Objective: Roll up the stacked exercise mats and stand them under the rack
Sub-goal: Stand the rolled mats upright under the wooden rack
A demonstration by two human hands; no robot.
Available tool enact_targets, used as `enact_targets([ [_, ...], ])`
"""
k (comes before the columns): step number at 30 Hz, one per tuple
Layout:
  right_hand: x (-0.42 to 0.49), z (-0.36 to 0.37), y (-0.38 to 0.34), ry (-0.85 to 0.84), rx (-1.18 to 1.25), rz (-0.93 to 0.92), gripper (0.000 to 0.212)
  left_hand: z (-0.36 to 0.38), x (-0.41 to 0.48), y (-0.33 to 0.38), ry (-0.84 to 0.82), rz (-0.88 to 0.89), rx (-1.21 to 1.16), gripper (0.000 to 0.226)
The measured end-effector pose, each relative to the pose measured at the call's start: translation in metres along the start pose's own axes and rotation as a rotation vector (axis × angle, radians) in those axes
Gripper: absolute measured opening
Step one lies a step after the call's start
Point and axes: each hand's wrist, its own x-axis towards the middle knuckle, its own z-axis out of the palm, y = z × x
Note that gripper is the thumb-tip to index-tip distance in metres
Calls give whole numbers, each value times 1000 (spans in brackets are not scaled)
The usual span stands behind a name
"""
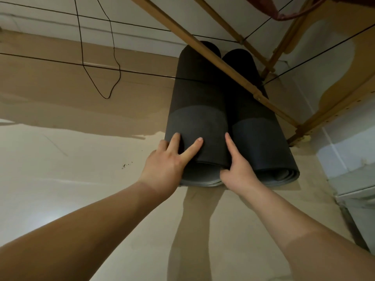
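Note:
Two rolled dark grey exercise mats stand side by side under a wooden rack point(223, 63), seen from above. The left mat point(198, 102) has its top end toward me. My left hand point(168, 161) rests on that mat's upper left edge with fingers spread over its outer wrap. My right hand point(237, 169) presses in the gap between the two rolls, index finger pointing along the seam, thumb on the left mat's end. The right mat point(257, 134) stands against it, untouched on its outer side.
Black cords point(97, 65) stretch and hang across the view at the rack's height. A slanted wooden beam crosses over both mats. The rack's leg point(302, 130) stands to the right. A pale box or appliance point(357, 187) sits at far right. Beige floor point(81, 138) lies left.

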Motion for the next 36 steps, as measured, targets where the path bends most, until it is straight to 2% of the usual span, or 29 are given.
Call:
enact_targets([
  [3, 7, -2, -4, 54, -78, 25, 110, 2, 9, 3, 6, -48, -61, 82],
  [6, 4, 4, -7, 159, -310, -167, 111, 7, 1, -1, 70, -36, -178, 71],
  [9, -2, 7, -3, 171, -390, -299, 101, 14, -6, -11, 92, -88, -275, 75],
  [12, -3, 12, 2, 179, -402, -286, 95, 16, -8, -16, 8, -263, -399, 76],
  [15, -3, 17, 5, 169, -399, -264, 101, 17, -9, -15, -20, -259, -502, 72],
  [19, 6, 11, 8, 147, -349, -276, 108, 22, -1, -12, -2, -242, -502, 71],
  [22, 10, 3, 1, 132, -385, -228, 106, 21, 5, -11, -20, -263, -521, 71],
  [25, 4, 3, -7, 163, -444, -182, 94, 14, 5, -17, -55, -279, -587, 74],
  [27, -2, 2, -7, 210, -351, -152, 85, 7, -1, -19, -56, -301, -628, 71],
  [30, -11, -2, 5, 300, -219, -139, 73, 0, -12, -20, -32, -267, -548, 62],
  [33, -20, -3, 17, 326, -229, -202, 65, -3, -14, -20, -45, -259, -527, 64],
  [36, -28, -3, 8, 386, -367, -321, 62, -9, -12, -17, -57, -280, -532, 66],
])
